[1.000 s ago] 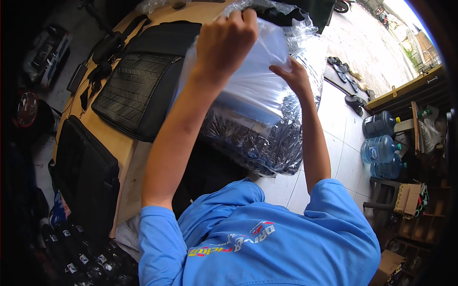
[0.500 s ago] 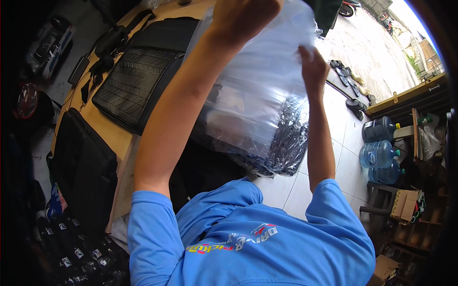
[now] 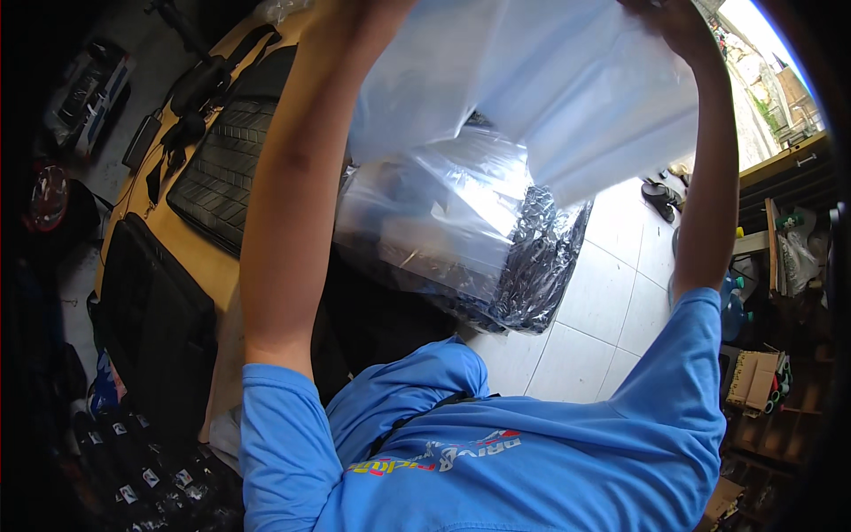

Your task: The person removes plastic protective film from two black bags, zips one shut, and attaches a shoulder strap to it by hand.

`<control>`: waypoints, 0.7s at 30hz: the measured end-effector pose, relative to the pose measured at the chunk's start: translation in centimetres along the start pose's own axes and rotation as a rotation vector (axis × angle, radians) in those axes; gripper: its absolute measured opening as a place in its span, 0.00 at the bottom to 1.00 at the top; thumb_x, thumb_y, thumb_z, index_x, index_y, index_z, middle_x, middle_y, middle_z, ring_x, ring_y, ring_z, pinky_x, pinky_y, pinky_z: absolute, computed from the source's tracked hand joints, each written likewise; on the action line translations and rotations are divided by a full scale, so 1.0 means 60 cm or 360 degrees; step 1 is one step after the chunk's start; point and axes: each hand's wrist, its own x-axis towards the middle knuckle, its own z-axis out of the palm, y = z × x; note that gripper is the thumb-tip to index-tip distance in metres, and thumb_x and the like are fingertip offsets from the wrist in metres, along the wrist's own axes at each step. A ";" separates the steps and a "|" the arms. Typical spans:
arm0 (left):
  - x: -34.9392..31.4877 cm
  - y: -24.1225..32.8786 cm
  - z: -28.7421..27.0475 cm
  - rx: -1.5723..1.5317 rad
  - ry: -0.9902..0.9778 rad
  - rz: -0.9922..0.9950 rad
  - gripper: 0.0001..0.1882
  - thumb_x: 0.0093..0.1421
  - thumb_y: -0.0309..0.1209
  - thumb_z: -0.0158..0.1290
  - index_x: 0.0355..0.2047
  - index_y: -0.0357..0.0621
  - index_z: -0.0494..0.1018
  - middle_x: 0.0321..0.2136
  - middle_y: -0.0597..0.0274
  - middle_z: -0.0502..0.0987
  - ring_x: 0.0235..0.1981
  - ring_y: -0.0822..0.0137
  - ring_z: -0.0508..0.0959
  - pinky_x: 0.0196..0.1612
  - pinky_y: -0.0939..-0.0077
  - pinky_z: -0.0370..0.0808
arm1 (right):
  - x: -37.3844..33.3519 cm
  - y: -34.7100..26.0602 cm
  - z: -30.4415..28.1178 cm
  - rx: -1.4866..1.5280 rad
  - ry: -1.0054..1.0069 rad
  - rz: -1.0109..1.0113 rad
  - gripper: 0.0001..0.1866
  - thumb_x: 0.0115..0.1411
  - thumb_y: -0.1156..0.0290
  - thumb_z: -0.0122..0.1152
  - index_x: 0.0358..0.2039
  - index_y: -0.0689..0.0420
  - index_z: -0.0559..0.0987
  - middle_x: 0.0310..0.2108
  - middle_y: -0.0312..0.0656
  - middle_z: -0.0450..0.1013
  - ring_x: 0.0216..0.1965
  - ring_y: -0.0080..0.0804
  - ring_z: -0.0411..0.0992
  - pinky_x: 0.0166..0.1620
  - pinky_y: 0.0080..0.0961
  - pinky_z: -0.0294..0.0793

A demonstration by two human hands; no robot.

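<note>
A large translucent plastic bag (image 3: 603, 97) spreads wide between my raised arms. My right hand (image 3: 674, 27) is closed on its upper right edge, near the top of the view. My left hand (image 3: 377, 13) is up at the top edge beside the plastic, its fingers cut off from view. Below the raised plastic stands a bulky dark bundle (image 3: 536, 266) in shiny, crinkled clear wrap. Whether the raised plastic joins this wrap, I cannot tell.
To the left, a tan table (image 3: 182, 226) bears a black quilted seat cover (image 3: 217, 168) and straps. A flat black case (image 3: 160, 310) leans nearer. White floor tiles (image 3: 585, 328) lie right of the bundle. Shelving (image 3: 789, 408), a cardboard box (image 3: 753, 379) and sandals (image 3: 660, 199) stand farther right.
Both hands have moved up, the right one also outward to the right. The plastic has been pulled wider and higher off the bundle. My left forearm has shifted slightly left.
</note>
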 end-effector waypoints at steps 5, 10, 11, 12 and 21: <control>-0.040 -0.010 0.070 0.0048 -0.0348 -0.0161 0.07 0.57 0.26 0.52 0.31 0.32 0.72 0.25 0.45 0.78 0.29 0.55 0.81 0.29 0.65 0.77 | 0.062 0.177 0.031 -0.0040 -0.0598 -0.0294 0.17 0.59 0.57 0.60 0.41 0.56 0.80 0.25 0.36 0.78 0.27 0.23 0.74 0.33 0.24 0.74; -0.134 -0.045 0.115 0.0108 -0.1561 -0.0492 0.14 0.58 0.33 0.48 0.39 0.40 0.76 0.41 0.43 0.77 0.44 0.50 0.78 0.47 0.53 0.73 | 0.003 0.109 0.202 -0.0148 -0.1239 0.0198 0.23 0.49 0.48 0.65 0.35 0.55 0.83 0.28 0.39 0.79 0.29 0.24 0.74 0.34 0.25 0.74; -0.155 -0.035 0.133 0.0129 -0.1622 -0.0438 0.13 0.58 0.30 0.47 0.40 0.41 0.77 0.40 0.45 0.78 0.44 0.52 0.78 0.46 0.57 0.75 | -0.017 0.143 0.232 -0.0107 -0.1318 0.0215 0.23 0.49 0.47 0.66 0.34 0.56 0.83 0.28 0.40 0.79 0.28 0.26 0.74 0.34 0.27 0.74; -0.179 -0.030 0.152 0.0172 -0.1678 -0.0396 0.13 0.58 0.28 0.45 0.40 0.43 0.78 0.39 0.47 0.79 0.44 0.54 0.79 0.45 0.60 0.76 | -0.035 0.163 0.258 -0.0039 -0.1398 0.0234 0.23 0.49 0.48 0.65 0.33 0.57 0.82 0.28 0.42 0.78 0.28 0.28 0.74 0.35 0.28 0.73; -0.330 -0.023 0.237 0.0397 -0.0836 0.0268 0.03 0.49 0.27 0.53 0.26 0.46 0.71 0.23 0.60 0.76 0.25 0.63 0.79 0.27 0.70 0.74 | -0.101 0.211 0.388 -0.0277 -0.1585 0.0272 0.29 0.46 0.45 0.64 0.34 0.61 0.82 0.36 0.50 0.76 0.39 0.43 0.74 0.43 0.32 0.72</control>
